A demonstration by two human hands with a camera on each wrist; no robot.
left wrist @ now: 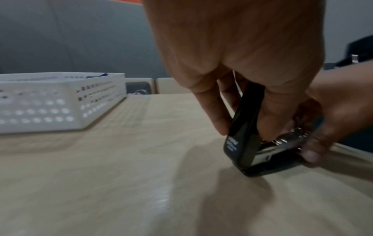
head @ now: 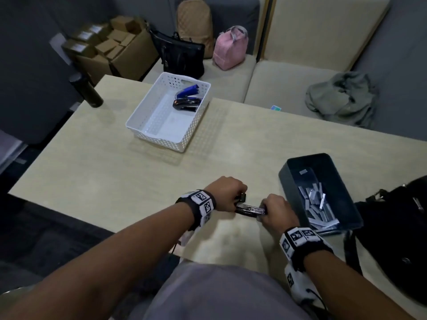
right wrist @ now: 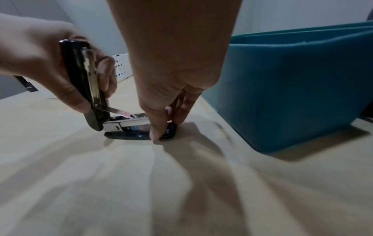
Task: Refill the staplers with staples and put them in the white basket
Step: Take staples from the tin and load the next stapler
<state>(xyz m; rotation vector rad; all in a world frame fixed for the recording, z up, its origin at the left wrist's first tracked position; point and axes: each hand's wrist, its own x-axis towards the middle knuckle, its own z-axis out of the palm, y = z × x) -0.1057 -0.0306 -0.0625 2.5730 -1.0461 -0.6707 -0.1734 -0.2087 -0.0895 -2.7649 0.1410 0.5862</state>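
Note:
A black stapler [head: 249, 208] lies hinged open on the beige table [head: 115, 181] near its front edge. My left hand [head: 227, 195] grips the raised lid [left wrist: 245, 121], holding it upright above the metal magazine [right wrist: 129, 123]. My right hand [head: 275, 211] pinches the stapler's front end [right wrist: 171, 129] against the table. The white basket [head: 159, 137] stands at the back of the table, holding a blue stapler [head: 187, 92] and a black stapler [head: 186, 105]. The dark teal bin [head: 286, 179] to my right holds several staple strips [head: 318, 209].
A black bottle [head: 86, 91] stands at the table's back left corner. A black bag [head: 397, 239] sits right of the bin. Behind the table, the sofa carries a pink bag [head: 228, 49], a black bag [head: 182, 54] and a grey garment [head: 342, 98].

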